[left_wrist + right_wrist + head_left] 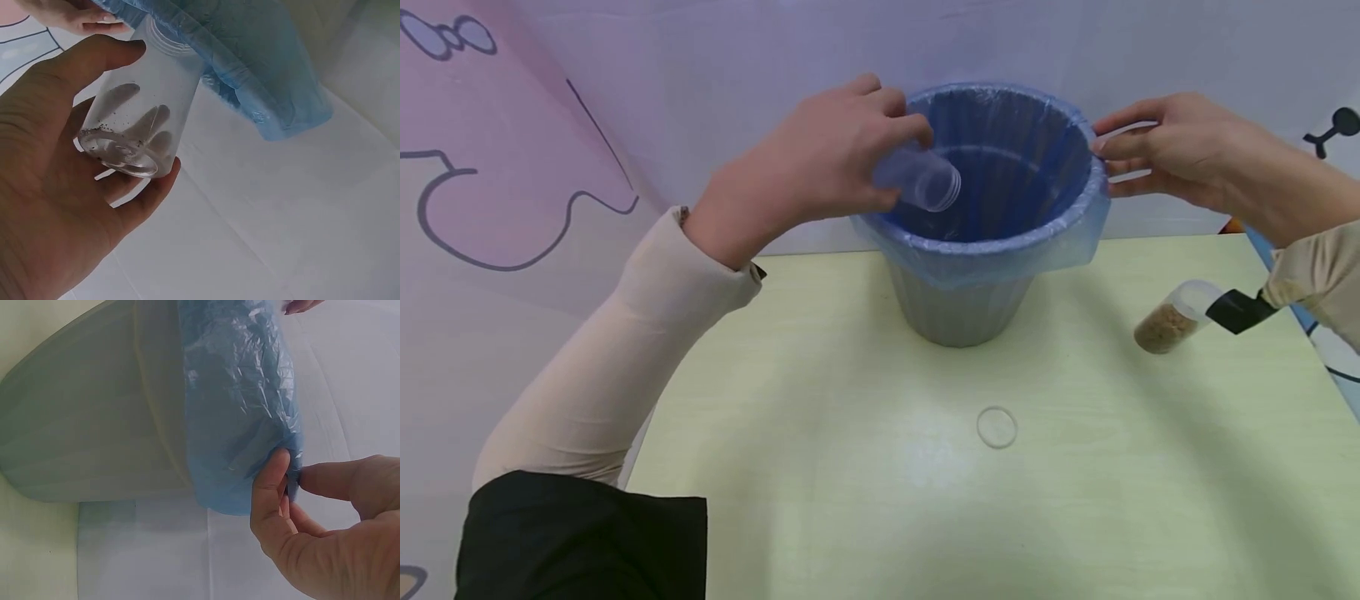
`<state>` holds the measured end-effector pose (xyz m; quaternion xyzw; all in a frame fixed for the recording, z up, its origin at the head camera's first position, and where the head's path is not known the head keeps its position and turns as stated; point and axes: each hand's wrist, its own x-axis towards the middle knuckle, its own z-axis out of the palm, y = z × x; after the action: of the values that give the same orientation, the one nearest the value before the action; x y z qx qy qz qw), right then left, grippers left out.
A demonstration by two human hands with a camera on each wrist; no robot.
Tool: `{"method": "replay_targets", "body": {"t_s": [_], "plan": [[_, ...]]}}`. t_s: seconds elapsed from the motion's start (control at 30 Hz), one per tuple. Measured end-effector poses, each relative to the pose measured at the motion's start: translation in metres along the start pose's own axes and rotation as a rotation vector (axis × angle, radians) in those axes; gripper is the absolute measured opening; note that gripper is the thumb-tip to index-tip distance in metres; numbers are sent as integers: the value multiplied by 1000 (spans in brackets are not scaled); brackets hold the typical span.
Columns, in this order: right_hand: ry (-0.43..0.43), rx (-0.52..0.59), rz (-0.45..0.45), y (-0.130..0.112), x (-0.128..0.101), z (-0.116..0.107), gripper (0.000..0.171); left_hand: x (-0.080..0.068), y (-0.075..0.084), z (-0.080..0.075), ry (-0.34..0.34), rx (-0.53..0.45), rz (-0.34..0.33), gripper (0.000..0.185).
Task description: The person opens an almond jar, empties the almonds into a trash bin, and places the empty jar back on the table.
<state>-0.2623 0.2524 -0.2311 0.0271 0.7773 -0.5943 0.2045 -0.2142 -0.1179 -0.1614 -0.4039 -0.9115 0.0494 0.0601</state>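
My left hand [820,158] grips a clear plastic jar [917,177] tipped over the near left rim of the bin, its threaded mouth facing in. Dark specks cling near the base of the jar [134,119] in the left wrist view; the rest looks empty. A blue trash bag [1078,237] lines the grey bin [958,312] and folds over its rim. At the bin's right side, my right hand [1187,154] pinches the bag's edge between thumb and fingers. The right wrist view shows this bag [237,406] creased beside the fingertips [278,464].
A second clear jar [1168,325], partly filled with brown granules, lies on the pale table [850,500] below the right forearm. A thin clear ring [997,427] lies in front of the bin. Behind stands a light wall [737,50].
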Motion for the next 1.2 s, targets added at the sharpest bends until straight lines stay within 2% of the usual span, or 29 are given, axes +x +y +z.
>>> {"method": "replay_targets", "body": {"t_s": [0.13,0.27,0.43,0.5,0.6,0.8,1.03,1.2], "plan": [[3,5,-3,1,0,1,37,-1,4,2,54,91,60,45],[5,-2,-3,1,0,1,37,1,10,6,97,225,124,41],[6,-24,-3,1,0,2,41,4,16,12,55,458,234,38],[6,-25,-3,1,0,2,40,6,18,14,33,508,263,37],[3,-22,-5,1,0,2,41,7,17,16,60,502,276,35],[2,-25,-2,1,0,1,46,7,17,15,145,413,285,36],[1,-14,0,1,0,1,38,7,21,13,70,666,288,31],[3,-6,-7,1,1,2,38,6,16,15,97,592,276,33]]}}
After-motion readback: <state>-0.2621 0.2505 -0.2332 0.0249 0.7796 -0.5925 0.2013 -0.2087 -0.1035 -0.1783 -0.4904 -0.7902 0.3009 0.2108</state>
